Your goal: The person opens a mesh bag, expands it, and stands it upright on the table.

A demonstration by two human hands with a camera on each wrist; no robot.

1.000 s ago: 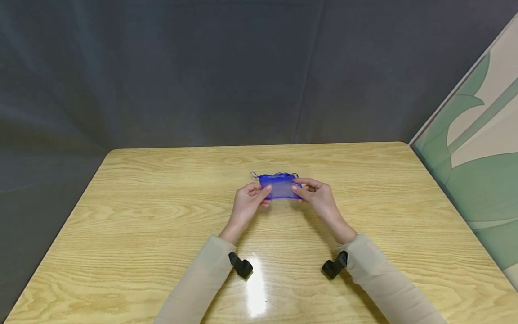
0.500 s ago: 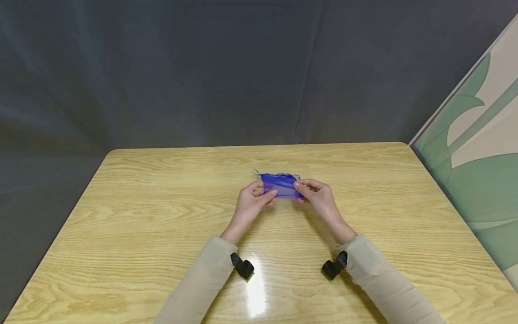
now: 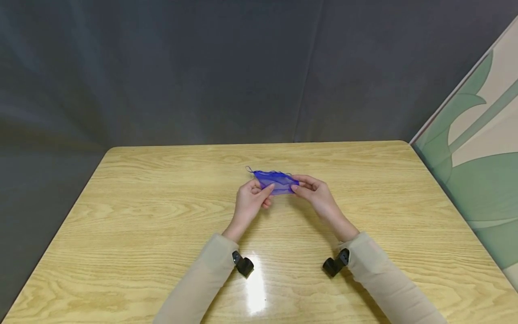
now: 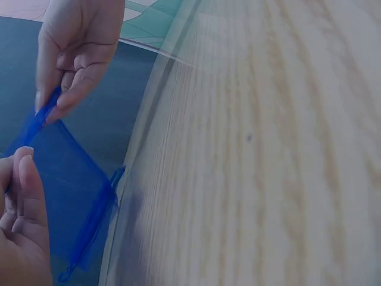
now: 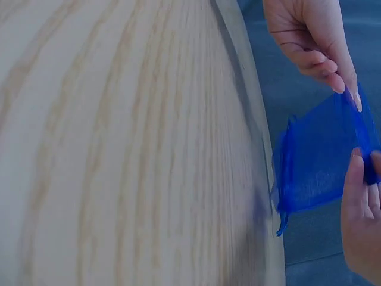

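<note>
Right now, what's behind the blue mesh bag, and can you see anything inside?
In the head view, the wooden table lies behind the sheer blue mesh bag. No contents show through it; the parts the left hand and right hand cover can't be seen.

We have room over the tabletop [image 3: 141, 216] outside our left hand [image 3: 250, 200] and right hand [image 3: 319, 195]; between them, the blue pouch [image 3: 280, 181] blocks our way.

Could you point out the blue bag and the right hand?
Blue bag [image 3: 280, 181], head view: middle of its sheer fabric.
Right hand [image 3: 318, 195], head view: middle of the hand.
</note>
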